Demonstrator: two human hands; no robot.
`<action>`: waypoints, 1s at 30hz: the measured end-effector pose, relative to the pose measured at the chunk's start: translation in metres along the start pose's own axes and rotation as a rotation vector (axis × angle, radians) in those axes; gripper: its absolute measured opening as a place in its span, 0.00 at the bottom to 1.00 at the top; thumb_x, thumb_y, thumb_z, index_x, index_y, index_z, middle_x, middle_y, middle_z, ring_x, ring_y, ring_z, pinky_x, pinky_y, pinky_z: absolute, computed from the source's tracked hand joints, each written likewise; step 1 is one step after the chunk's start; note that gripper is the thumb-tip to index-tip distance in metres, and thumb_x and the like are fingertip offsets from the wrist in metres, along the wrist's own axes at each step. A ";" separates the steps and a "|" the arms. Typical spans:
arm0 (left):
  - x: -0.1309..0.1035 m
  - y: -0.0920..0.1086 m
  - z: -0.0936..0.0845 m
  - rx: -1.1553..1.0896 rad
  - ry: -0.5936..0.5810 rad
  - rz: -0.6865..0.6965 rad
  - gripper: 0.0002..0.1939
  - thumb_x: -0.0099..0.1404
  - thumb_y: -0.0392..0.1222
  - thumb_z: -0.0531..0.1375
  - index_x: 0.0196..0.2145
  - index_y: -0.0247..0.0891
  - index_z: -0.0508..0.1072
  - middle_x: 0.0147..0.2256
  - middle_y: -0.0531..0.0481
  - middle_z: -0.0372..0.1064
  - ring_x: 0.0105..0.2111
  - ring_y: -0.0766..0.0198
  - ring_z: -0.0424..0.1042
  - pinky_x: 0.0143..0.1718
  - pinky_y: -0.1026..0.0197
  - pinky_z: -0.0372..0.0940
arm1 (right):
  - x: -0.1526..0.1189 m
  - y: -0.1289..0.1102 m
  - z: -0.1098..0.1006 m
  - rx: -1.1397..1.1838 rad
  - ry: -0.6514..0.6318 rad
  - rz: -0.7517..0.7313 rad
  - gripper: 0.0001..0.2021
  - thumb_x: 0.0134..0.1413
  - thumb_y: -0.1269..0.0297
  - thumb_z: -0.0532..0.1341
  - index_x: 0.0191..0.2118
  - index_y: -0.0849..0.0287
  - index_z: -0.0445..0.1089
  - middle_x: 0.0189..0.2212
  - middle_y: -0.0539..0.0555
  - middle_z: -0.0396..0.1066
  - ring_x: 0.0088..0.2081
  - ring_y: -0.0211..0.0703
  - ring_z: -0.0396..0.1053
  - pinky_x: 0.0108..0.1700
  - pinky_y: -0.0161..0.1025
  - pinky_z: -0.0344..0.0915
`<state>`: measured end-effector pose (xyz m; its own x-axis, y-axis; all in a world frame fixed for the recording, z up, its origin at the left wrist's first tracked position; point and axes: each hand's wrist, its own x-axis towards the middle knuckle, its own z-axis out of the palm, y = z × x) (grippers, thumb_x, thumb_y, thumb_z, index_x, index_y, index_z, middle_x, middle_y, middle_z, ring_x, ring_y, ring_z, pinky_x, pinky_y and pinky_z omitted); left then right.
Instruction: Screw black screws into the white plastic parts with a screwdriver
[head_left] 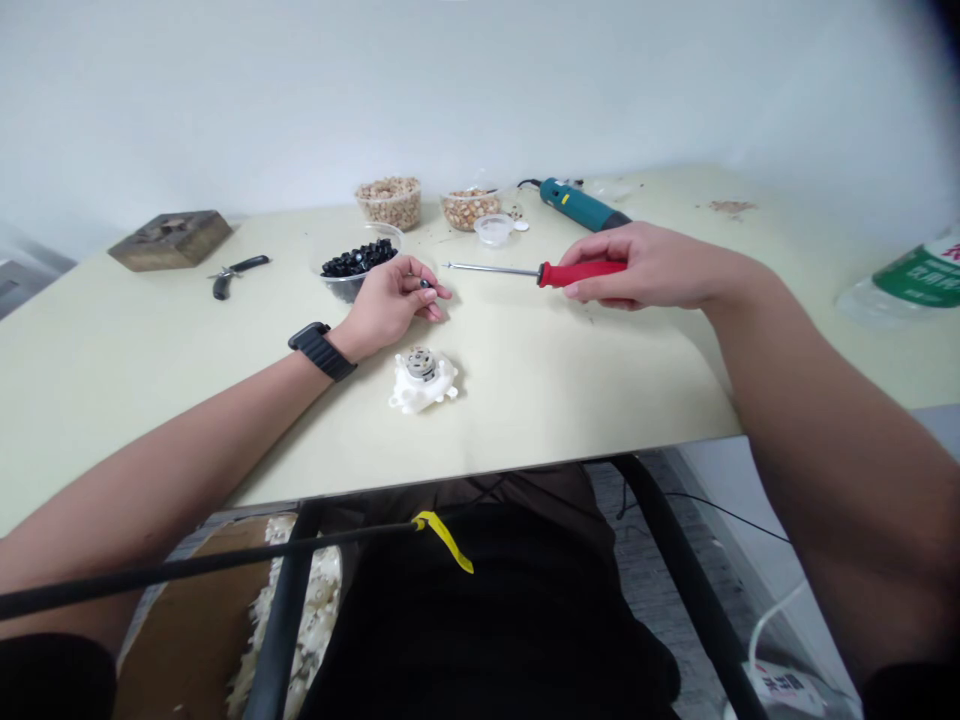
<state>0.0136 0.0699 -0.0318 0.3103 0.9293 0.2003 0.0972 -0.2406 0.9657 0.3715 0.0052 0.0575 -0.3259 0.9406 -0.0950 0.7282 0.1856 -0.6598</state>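
Observation:
My left hand (397, 300), with a black watch on its wrist, pinches a small black part (426, 284) between thumb and fingers. It rests beside a clear tub of black parts (360, 258). My right hand (637, 265) grips a screwdriver (581, 273) by its red handle. The metal shaft points left toward my left hand, its tip a short way from the fingers. On the table in front of my left hand sits a white plastic housing (424, 390) with a round metal motor (421, 363) on top. Neither hand touches it.
Behind stand two clear tubs of small tan pieces (388, 203) (471, 208), a small clear lid (494, 230) and a teal power tool (577, 205). At left lie pliers (236, 273) and a dark block (172, 240). A green-labelled bottle (919, 275) is at right. Below is a carton of white parts (300, 610).

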 end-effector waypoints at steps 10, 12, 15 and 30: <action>-0.001 0.002 0.001 0.067 0.003 0.028 0.14 0.69 0.25 0.79 0.37 0.36 0.78 0.35 0.45 0.86 0.28 0.63 0.85 0.33 0.61 0.81 | 0.001 -0.002 0.000 -0.039 -0.024 -0.013 0.20 0.63 0.44 0.83 0.52 0.51 0.89 0.31 0.51 0.75 0.28 0.42 0.67 0.31 0.45 0.62; 0.000 0.001 0.000 0.078 0.003 0.032 0.15 0.68 0.25 0.78 0.36 0.37 0.78 0.34 0.46 0.85 0.27 0.63 0.83 0.31 0.62 0.79 | 0.002 0.000 0.000 -0.042 -0.032 -0.020 0.22 0.62 0.42 0.83 0.52 0.50 0.89 0.31 0.51 0.75 0.28 0.42 0.68 0.30 0.44 0.62; 0.001 0.000 -0.001 0.100 0.003 0.039 0.14 0.67 0.25 0.77 0.37 0.37 0.78 0.35 0.47 0.86 0.24 0.67 0.78 0.28 0.63 0.75 | 0.003 0.001 0.000 -0.047 -0.040 -0.015 0.22 0.61 0.41 0.83 0.52 0.50 0.89 0.31 0.51 0.75 0.28 0.42 0.68 0.29 0.44 0.62; 0.002 -0.001 -0.001 0.148 -0.014 0.088 0.09 0.66 0.28 0.76 0.37 0.37 0.82 0.32 0.49 0.84 0.24 0.70 0.74 0.26 0.66 0.71 | 0.004 0.000 0.001 -0.056 -0.077 0.008 0.24 0.62 0.39 0.84 0.52 0.50 0.89 0.29 0.50 0.73 0.28 0.42 0.66 0.31 0.45 0.60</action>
<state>0.0129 0.0720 -0.0322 0.3366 0.8990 0.2802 0.2064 -0.3607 0.9095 0.3695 0.0081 0.0568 -0.3638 0.9180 -0.1582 0.7627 0.1960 -0.6164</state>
